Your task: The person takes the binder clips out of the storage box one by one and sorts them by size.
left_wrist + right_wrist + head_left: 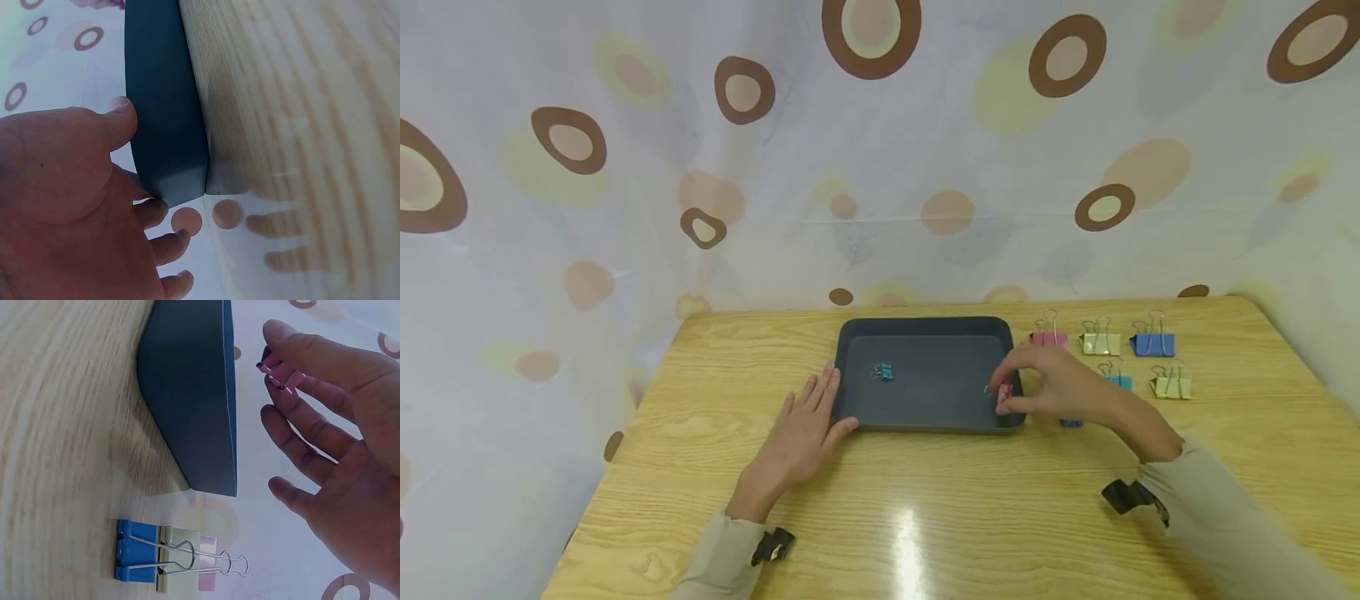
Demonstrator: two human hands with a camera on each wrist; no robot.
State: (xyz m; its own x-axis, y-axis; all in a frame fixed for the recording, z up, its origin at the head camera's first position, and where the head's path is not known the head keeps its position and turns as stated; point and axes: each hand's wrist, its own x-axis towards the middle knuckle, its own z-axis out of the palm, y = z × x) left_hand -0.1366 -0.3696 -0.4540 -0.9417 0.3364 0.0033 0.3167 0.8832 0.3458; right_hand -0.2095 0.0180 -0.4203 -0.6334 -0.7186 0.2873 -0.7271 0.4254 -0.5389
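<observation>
A small pink binder clip (1004,393) is pinched between the thumb and fingers of my right hand (1060,385), over the right end of a dark grey tray (925,418). The right wrist view shows the same pink clip (284,374) between thumb and fingertips, above the tray's wall (187,394). Against the tray's left wall my left hand (797,433) rests with straight fingers and spread thumb. In the left wrist view its thumb touches the tray's side (165,106). One small teal binder clip (883,372) lies inside the tray, towards the left.
Right of the tray, larger binder clips stand on the wooden table (925,500): pink (1049,339), pale yellow (1101,344), blue (1153,344), teal (1120,382) and another pale yellow (1172,387). A dark blue clip (1071,423) shows partly below my right hand. Behind hangs a patterned curtain (880,208).
</observation>
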